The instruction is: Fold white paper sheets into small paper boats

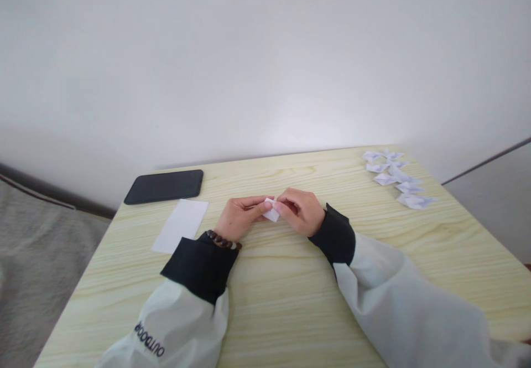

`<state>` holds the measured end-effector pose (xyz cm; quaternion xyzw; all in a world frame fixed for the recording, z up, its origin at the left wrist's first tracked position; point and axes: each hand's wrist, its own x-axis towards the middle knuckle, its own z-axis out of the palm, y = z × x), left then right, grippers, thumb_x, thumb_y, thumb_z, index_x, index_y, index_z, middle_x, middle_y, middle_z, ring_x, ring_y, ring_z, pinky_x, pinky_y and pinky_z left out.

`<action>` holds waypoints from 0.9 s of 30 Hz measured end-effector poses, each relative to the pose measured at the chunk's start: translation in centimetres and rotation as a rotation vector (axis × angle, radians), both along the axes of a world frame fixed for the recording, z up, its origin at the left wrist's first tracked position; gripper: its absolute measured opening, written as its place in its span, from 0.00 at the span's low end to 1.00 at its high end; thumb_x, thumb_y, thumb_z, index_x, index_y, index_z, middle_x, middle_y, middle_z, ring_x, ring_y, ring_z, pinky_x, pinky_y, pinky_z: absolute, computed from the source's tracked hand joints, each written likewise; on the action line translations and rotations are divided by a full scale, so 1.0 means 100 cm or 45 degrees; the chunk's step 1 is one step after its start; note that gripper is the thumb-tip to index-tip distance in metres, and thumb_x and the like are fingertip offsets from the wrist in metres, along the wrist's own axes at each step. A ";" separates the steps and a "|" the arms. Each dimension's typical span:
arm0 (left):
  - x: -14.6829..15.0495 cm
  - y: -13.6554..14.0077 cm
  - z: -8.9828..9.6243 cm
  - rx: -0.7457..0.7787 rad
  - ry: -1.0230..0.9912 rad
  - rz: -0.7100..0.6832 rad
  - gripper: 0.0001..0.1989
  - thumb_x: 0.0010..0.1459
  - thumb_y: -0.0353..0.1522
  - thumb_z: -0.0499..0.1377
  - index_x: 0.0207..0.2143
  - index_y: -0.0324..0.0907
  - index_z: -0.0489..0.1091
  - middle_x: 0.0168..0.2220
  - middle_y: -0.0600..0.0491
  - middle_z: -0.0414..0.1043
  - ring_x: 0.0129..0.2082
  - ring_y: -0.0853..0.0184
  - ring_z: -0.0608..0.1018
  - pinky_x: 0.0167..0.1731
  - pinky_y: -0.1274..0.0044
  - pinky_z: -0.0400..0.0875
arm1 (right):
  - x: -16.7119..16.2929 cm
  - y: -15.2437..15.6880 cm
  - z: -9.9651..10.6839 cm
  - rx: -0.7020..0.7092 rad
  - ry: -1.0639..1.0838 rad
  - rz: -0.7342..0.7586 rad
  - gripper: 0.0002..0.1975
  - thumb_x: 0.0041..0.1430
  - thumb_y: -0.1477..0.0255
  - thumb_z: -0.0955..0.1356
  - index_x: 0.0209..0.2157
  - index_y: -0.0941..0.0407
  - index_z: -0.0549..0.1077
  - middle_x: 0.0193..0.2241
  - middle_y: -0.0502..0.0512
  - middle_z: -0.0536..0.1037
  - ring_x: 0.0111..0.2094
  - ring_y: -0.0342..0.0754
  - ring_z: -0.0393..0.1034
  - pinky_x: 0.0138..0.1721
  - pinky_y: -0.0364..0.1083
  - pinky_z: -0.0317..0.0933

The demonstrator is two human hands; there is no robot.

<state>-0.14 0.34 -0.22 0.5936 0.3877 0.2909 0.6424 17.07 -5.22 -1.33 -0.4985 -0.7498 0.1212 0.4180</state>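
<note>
A small folded piece of white paper (271, 214) is pinched between my two hands over the middle of the table. My left hand (240, 213) grips its left side, thumb on top and fingers beneath. On the other side, my right hand (302, 211) pinches the paper near its upper right edge with thumb and curled fingers. The paper looks like a small square with a corner toward me; its finer creases are too small to make out. A beaded bracelet (224, 240) circles my left wrist.
A stack of white paper (180, 227) lies left of my hands, below a black phone (164, 186). Several folded white paper shapes (415, 201) sit in rows at the far right of the wood-grain table (282, 312). A white wall (265, 69) rises behind the table.
</note>
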 end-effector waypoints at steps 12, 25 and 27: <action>0.003 -0.002 -0.001 0.115 -0.118 0.110 0.21 0.40 0.42 0.68 0.35 0.37 0.74 0.32 0.49 0.78 0.31 0.64 0.79 0.32 0.73 0.77 | -0.001 0.001 -0.001 0.045 -0.044 0.011 0.12 0.61 0.70 0.60 0.26 0.57 0.67 0.20 0.48 0.65 0.22 0.40 0.57 0.25 0.40 0.52; 0.002 -0.002 0.000 0.210 -0.058 0.190 0.18 0.38 0.42 0.68 0.27 0.37 0.75 0.30 0.49 0.78 0.30 0.65 0.78 0.35 0.74 0.75 | 0.000 0.002 -0.003 0.077 -0.098 0.051 0.12 0.63 0.71 0.59 0.28 0.57 0.69 0.21 0.49 0.65 0.23 0.40 0.58 0.27 0.41 0.52; 0.002 -0.002 0.000 0.200 -0.039 0.198 0.18 0.38 0.42 0.68 0.27 0.37 0.75 0.29 0.49 0.78 0.30 0.65 0.78 0.36 0.74 0.74 | 0.001 0.003 -0.004 0.086 -0.086 0.077 0.12 0.63 0.71 0.59 0.28 0.57 0.69 0.21 0.49 0.65 0.23 0.40 0.58 0.26 0.41 0.52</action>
